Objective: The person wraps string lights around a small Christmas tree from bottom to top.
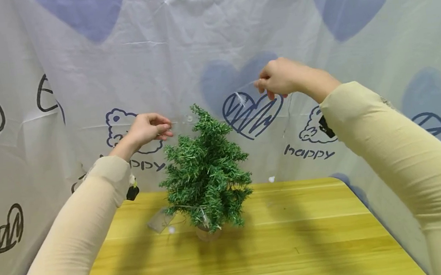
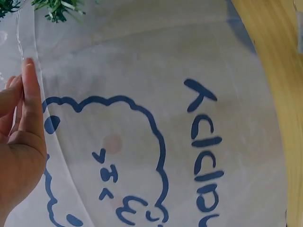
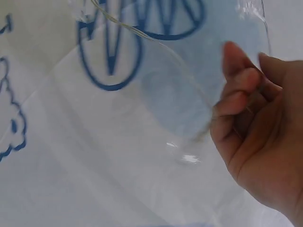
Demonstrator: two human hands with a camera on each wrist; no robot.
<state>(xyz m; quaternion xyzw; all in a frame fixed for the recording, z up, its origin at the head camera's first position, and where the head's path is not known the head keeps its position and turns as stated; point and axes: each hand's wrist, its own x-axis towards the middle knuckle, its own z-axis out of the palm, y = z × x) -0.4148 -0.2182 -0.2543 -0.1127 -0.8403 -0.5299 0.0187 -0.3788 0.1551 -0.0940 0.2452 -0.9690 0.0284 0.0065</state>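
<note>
A small green artificial Christmas tree point(image 1: 207, 169) stands upright on the wooden table between my hands. My left hand point(image 1: 149, 129) is raised just left of its top, pinching a string of fairy lights point(image 2: 19, 35) between thumb and fingers. To the right, higher than the treetop, my right hand point(image 1: 280, 77) holds another stretch of this thin wire, its fingers curled. In the right wrist view the fairy-light wire point(image 3: 177, 56) runs down to the fingers. Small pale lights point(image 1: 271, 179) hang along the string, and much of the thin wire is hard to see.
A flat translucent piece point(image 1: 160, 220) lies on the table point(image 1: 313, 234) left of the tree's base point(image 1: 207, 232). Behind the table hangs a pale curtain point(image 1: 166, 72) printed with hearts, bears and lettering. More curtain point(image 1: 5, 184) closes off the left side.
</note>
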